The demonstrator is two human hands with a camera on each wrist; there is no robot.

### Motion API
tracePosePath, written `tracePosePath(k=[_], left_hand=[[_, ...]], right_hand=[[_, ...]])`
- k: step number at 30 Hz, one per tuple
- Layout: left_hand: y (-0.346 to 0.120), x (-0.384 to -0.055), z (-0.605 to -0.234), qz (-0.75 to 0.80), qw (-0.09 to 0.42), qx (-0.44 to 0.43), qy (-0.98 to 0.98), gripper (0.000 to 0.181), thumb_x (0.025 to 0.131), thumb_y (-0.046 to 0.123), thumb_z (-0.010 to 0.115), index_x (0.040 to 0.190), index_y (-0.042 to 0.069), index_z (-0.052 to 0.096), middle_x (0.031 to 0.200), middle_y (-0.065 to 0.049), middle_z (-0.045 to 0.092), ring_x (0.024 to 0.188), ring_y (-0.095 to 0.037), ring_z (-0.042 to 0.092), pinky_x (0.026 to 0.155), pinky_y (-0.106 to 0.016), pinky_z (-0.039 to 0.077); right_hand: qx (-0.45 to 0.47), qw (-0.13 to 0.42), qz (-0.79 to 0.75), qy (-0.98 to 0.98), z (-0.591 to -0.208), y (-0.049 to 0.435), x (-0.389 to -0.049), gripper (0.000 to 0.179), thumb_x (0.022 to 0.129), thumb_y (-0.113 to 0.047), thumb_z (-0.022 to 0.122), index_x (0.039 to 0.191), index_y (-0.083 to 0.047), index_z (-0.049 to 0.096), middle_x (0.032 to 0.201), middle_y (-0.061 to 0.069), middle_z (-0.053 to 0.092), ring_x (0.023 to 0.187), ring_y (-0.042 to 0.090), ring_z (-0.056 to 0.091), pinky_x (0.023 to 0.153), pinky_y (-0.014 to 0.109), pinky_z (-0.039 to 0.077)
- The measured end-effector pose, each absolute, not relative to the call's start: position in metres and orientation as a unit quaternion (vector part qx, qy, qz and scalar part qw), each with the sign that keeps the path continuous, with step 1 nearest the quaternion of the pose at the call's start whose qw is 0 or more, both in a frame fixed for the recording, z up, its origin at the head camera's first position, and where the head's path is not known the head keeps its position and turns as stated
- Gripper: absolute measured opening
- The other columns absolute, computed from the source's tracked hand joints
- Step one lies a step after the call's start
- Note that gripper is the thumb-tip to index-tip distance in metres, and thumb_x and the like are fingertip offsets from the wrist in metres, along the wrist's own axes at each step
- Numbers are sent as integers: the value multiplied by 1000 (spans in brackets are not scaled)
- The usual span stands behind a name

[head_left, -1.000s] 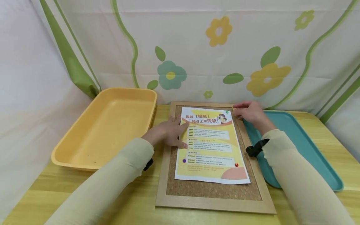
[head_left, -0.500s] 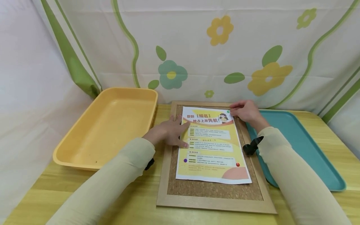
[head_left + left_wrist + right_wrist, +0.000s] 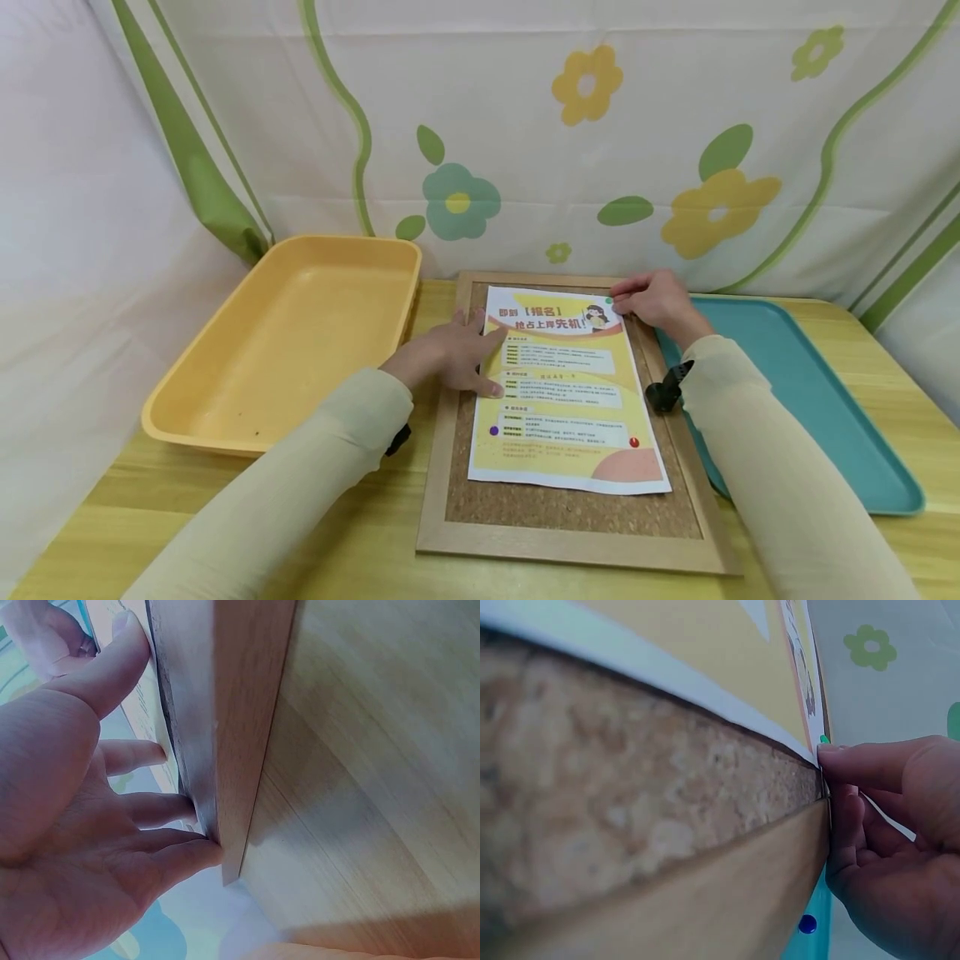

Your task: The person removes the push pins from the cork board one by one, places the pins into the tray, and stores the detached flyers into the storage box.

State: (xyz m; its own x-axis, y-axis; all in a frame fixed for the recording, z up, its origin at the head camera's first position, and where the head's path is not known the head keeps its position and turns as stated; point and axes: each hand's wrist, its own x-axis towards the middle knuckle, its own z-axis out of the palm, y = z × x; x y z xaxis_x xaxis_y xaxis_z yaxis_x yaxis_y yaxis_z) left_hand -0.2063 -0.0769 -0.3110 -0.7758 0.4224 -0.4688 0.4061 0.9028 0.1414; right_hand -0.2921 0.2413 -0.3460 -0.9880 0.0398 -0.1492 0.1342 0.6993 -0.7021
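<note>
A printed poster (image 3: 558, 367) lies on the wood-framed corkboard (image 3: 540, 507) in the head view. My left hand (image 3: 459, 354) rests on its left side with spread fingers, and in the left wrist view the fingertips reach the frame (image 3: 251, 735) and the paper's edge. At the poster's top right corner, thumb and forefinger of my right hand (image 3: 656, 302) pinch a green push pin (image 3: 609, 301). The right wrist view shows the thumb (image 3: 847, 756) right at that corner, partly hiding the pin. Lower down sit a purple push pin (image 3: 494, 431) and a red push pin (image 3: 634, 442).
A deep yellow tray (image 3: 281, 242) stands left of the board on the wooden table (image 3: 352, 533). To the right lies a shallow teal tray (image 3: 817, 400), with a blue push pin (image 3: 807, 924) seen by it in the right wrist view. A flowered curtain (image 3: 525, 125) hangs behind.
My right hand has moved slightly left, from the frame's top right corner onto the green push pin. The left hand stays in place on the poster.
</note>
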Motion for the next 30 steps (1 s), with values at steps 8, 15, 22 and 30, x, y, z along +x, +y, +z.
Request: tracePosePath(k=[8,15,22,30], left_hand=[[-77,-206,-309,14,249,222,942,100,99,59,66,173,21,10,178,-22,-3,164,-51,-3,132,-60,19],[-78,-206,-308,12,252,222,942,101,100,60,66,173,21,9,178,-23,-5,164,-51,-3,132,-60,19],[-77,-205,-308,15,249,223,942,100,99,59,66,173,21,10,178,-23,-3,164,-51,-3,132,-60,19],[-76,-205,-307,11,250,220,943,101,100,59,66,173,21,8,178,-23,-4,164,-51,-3,132,-60,18]], right_hand=[[56,65,-377,922,-344,238,-292,32,102,-19,72,131,-6,75,145,22,61,135,39,50,112,54,45],[56,62,-383,920,-343,237,-291,32,102,-17,71,131,-5,75,143,22,62,136,39,50,114,55,44],[54,62,-384,920,-345,237,-291,31,103,-17,69,132,-5,74,142,23,62,133,39,50,112,55,44],[53,68,-380,921,-344,237,-291,31,104,-17,69,132,-6,74,145,23,59,134,40,49,113,56,43]])
